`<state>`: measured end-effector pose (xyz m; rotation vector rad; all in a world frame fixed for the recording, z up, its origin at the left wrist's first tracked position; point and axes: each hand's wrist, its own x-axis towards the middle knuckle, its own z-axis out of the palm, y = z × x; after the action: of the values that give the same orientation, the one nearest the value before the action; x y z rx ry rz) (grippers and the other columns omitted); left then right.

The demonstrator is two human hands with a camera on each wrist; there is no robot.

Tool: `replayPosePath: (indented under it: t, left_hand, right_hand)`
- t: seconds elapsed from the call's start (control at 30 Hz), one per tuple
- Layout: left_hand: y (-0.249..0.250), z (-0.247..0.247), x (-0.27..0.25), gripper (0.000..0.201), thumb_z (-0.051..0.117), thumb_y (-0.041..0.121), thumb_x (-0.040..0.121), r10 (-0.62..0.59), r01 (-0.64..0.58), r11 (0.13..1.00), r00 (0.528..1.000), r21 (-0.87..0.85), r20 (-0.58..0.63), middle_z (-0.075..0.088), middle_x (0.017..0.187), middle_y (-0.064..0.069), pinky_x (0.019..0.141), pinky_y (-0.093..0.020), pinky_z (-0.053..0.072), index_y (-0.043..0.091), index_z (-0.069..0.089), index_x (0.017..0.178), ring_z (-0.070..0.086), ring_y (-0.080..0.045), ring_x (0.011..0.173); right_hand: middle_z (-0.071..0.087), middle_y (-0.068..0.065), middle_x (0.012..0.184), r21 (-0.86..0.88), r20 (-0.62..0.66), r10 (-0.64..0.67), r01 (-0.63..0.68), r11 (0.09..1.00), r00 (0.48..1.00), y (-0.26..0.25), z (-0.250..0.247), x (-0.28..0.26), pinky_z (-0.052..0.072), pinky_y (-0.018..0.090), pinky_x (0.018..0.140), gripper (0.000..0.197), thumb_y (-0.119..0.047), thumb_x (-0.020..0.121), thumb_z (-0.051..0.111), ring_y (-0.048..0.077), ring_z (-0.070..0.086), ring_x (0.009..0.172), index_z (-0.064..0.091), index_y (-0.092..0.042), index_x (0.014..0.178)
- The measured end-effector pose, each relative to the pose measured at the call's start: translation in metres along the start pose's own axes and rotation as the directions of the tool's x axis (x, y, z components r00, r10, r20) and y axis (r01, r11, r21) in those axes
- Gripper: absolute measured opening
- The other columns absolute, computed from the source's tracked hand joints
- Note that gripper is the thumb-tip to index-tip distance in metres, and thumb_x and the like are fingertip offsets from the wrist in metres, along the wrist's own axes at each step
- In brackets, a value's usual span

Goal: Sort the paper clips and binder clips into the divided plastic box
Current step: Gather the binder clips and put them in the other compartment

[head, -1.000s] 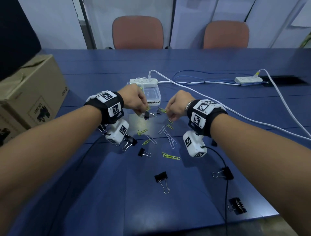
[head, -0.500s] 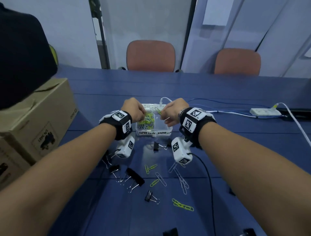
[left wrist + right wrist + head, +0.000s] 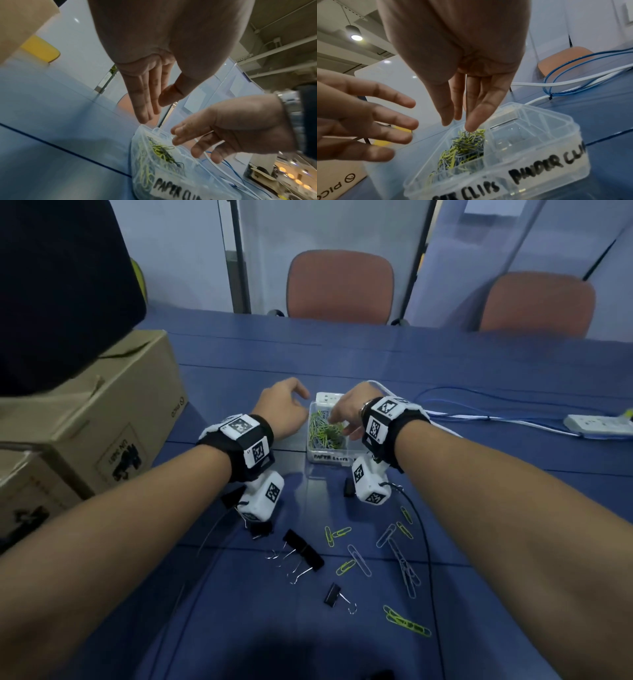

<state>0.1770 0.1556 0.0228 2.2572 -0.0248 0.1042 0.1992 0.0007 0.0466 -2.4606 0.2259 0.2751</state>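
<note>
The clear divided box (image 3: 539,174), labelled in black marker, holds yellow-and-grey paper clips (image 3: 464,146) under both hands' spread, empty fingers (image 3: 471,119).

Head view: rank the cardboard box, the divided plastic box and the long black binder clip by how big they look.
1. cardboard box
2. divided plastic box
3. long black binder clip, though it lies nearer the camera

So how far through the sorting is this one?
Partway. The paper-clip compartment holds a pile; the binder-clip compartment looks empty. The right hand hangs over the pile, left hand open beside it. Binder clips and loose paper clips remain on the table.
</note>
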Motion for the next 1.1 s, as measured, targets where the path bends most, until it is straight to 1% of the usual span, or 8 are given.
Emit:
replayPosePath:
  t: [0.17,0.27,0.4,0.47,0.6,0.7,0.87,1.1]
  left_hand:
    - [0.012,0.008,-0.041,0.012,0.061,0.014,0.08,0.099,-0.173,0.933,0.966,0.314,0.24,0.066,0.08,0.005,0.072,-0.027,0.049,0.023,0.07,0.082,0.064,-0.021,0.083]
    - [0.013,0.026,-0.067,0.006,0.067,0.021,0.081,0.038,-0.247,0.861,0.903,0.445,0.428,0.068,0.088,0.001,0.071,-0.027,0.05,0.021,0.07,0.085,0.064,-0.022,0.087]
    - [0.021,0.05,-0.093,0.014,0.068,0.028,0.084,-0.023,-0.331,0.795,0.821,0.508,0.57,0.07,0.101,-0.004,0.075,-0.031,0.055,0.018,0.069,0.094,0.065,-0.024,0.091]
    - [0.026,0.056,-0.102,0.021,0.067,0.03,0.085,-0.042,-0.365,0.751,0.805,0.55,0.591,0.068,0.104,-0.003,0.074,-0.031,0.054,0.018,0.067,0.101,0.064,-0.025,0.094]
    - [0.038,0.063,-0.113,0.029,0.067,0.035,0.082,-0.092,-0.349,0.745,0.79,0.568,0.606,0.071,0.104,-0.006,0.068,-0.03,0.056,0.017,0.065,0.104,0.068,-0.024,0.09]
    - [0.046,0.068,-0.12,0.034,0.074,0.035,0.08,-0.114,-0.304,0.79,0.781,0.533,0.614,0.07,0.103,-0.006,0.062,-0.027,0.054,0.016,0.066,0.107,0.064,-0.02,0.08]
    - [0.05,0.082,-0.134,0.053,0.089,0.043,0.064,-0.057,-0.336,0.788,0.794,0.515,0.605,0.069,0.102,-0.003,0.083,-0.039,0.059,0.016,0.068,0.104,0.066,-0.025,0.094]
    - [0.047,0.087,-0.141,0.031,0.088,0.015,0.064,0.026,-0.319,0.846,0.824,0.427,0.565,0.071,0.088,0.003,0.069,-0.026,0.051,0.023,0.069,0.087,0.062,-0.017,0.079]
  right_hand:
    - [0.074,0.014,0.073,0.001,-0.036,-0.081,0.081,0.997,0.996,0.024,-0.016,-0.026,0.062,0.045,0.061,0.011,-0.008,0.083,0.065,0.026,0.064,0.053,0.07,0.001,0.085]
    - [0.07,0.01,0.058,-0.28,0.174,-0.019,0.068,0.958,0.985,0.053,-0.023,-0.053,0.055,0.032,0.046,0.01,-0.003,0.083,0.062,0.022,0.061,0.039,0.071,0.001,0.081]
    - [0.072,0.014,0.067,-0.587,0.334,0.152,0.079,0.806,0.93,0.086,-0.027,-0.084,0.058,0.031,0.055,0.015,-0.007,0.072,0.066,0.023,0.065,0.048,0.075,0.002,0.081]
    - [0.066,0.008,0.066,-0.672,0.226,0.089,0.089,0.735,0.97,0.092,-0.022,-0.098,0.051,0.025,0.051,0.01,-0.014,0.074,0.063,0.022,0.061,0.056,0.068,-0.006,0.075]
    - [0.066,0.012,0.103,-0.655,0.168,-0.048,0.149,0.741,0.985,0.106,-0.004,-0.114,0.047,0.03,0.069,0.007,-0.017,0.089,0.052,0.031,0.062,0.09,0.057,-0.012,0.092]
    - [0.066,0.011,0.107,-0.603,0.21,-0.091,0.203,0.771,0.973,0.109,0.002,-0.123,0.049,0.031,0.07,0.02,-0.015,0.089,0.052,0.03,0.063,0.094,0.064,-0.006,0.101]
    - [0.07,0.013,0.104,-0.549,0.273,-0.16,0.29,0.784,0.949,0.117,0.002,-0.145,0.053,0.033,0.07,0.026,-0.013,0.087,0.051,0.03,0.064,0.086,0.07,-0.01,0.105]
    - [0.071,0.005,0.107,-0.468,0.298,-0.197,0.322,0.823,0.934,0.13,-0.003,-0.166,0.054,0.032,0.083,0.028,-0.015,0.087,0.055,0.025,0.065,0.098,0.077,-0.021,0.103]
